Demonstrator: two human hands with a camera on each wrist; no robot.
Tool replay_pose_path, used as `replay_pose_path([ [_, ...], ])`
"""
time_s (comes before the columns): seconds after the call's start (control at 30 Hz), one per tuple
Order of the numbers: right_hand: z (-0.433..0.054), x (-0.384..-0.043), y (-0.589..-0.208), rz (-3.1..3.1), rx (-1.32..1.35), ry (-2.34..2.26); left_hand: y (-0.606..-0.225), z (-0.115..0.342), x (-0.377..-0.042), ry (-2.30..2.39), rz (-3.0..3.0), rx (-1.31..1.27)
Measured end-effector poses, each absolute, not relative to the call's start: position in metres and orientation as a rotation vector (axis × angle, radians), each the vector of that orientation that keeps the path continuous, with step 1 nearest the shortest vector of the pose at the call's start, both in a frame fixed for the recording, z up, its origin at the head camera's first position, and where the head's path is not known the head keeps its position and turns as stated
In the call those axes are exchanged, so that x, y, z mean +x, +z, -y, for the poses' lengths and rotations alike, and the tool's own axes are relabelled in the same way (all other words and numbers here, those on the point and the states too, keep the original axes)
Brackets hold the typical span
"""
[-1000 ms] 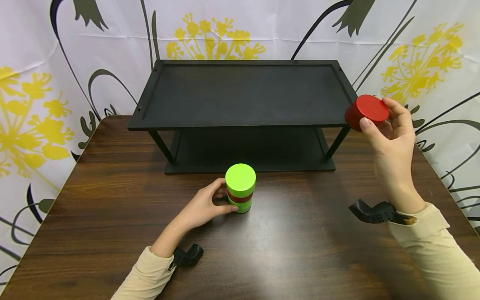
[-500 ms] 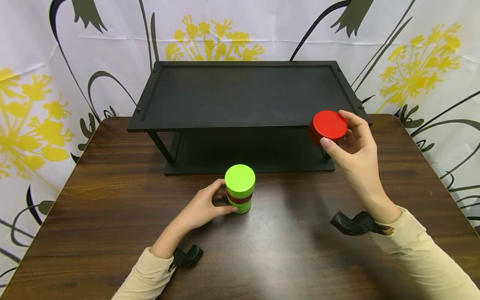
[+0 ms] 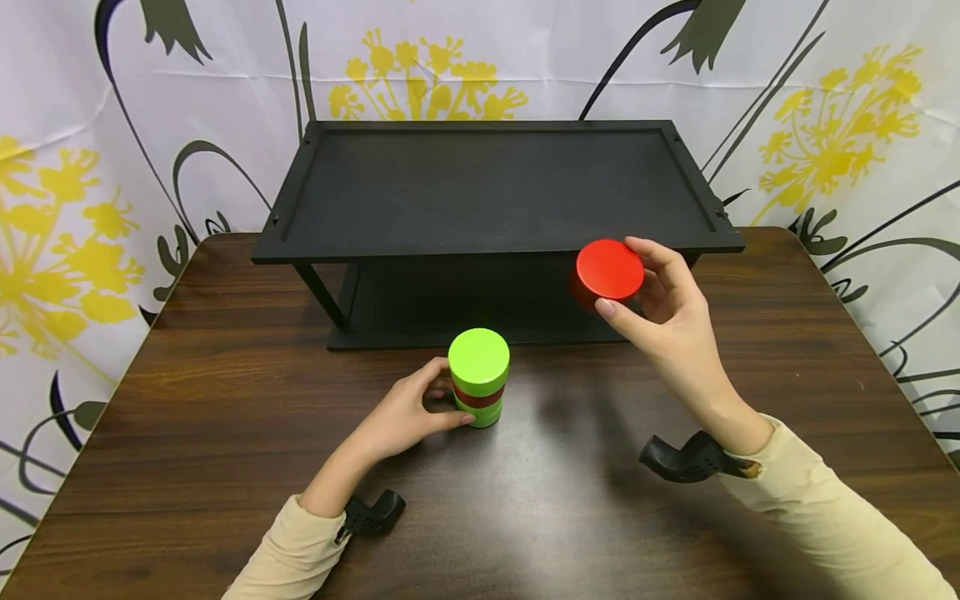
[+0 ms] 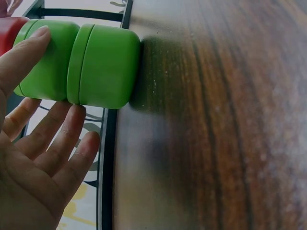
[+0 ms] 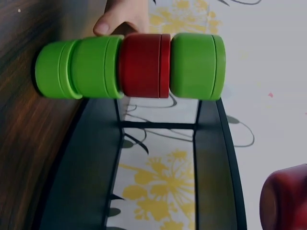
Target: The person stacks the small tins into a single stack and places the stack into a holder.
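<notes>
A stack of lidded round canisters stands upright on the table: two green ones (image 5: pixel 76 69) at the bottom, a red one (image 5: pixel 144 64) above them and a green one (image 3: pixel 478 357) on top. My left hand (image 3: pixel 408 408) holds the stack low from the left, its thumb on the second green canister (image 4: pixel 53 60) and its other fingers round the far side. My right hand (image 3: pixel 675 333) grips another red canister (image 3: pixel 609 273) by its sides, thumb in front. It is held up in the air, right of the stack and slightly higher than its top.
Behind the stack stands a black two-level shelf (image 3: pixel 487 192), its upper board at the back and its lower board (image 3: pixel 420 312) close behind the stack. A flowered cloth (image 3: pixel 555 50) hangs behind the brown wooden table (image 3: pixel 225 383).
My right hand has carried the red canister leftward and lower, from beside the shelf's right corner to nearer the stack. My left hand and the stack have stayed in place.
</notes>
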State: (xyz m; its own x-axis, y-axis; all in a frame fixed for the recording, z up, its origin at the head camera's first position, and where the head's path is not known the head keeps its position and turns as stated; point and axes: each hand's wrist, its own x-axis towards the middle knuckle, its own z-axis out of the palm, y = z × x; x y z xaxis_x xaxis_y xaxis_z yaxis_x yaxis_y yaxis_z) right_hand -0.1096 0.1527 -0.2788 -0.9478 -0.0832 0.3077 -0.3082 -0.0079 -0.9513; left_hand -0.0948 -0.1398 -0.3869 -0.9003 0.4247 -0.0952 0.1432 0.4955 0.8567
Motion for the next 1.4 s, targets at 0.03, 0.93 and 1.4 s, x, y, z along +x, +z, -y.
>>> replay_pose_path([
  [0.03,-0.151,-0.109,-0.279,2.101,0.422,2.087,-0.387,0.140,-0.095,1.363,-2.450,0.479],
  [0.93,-0.114,-0.105,-0.294,2.309,0.638,2.038,-0.387,0.140,-0.095,1.376,-2.450,0.498],
  [1.4,-0.098,-0.100,-0.296,2.374,0.728,2.103,-0.386,0.140,-0.096,1.405,-2.438,0.508],
])
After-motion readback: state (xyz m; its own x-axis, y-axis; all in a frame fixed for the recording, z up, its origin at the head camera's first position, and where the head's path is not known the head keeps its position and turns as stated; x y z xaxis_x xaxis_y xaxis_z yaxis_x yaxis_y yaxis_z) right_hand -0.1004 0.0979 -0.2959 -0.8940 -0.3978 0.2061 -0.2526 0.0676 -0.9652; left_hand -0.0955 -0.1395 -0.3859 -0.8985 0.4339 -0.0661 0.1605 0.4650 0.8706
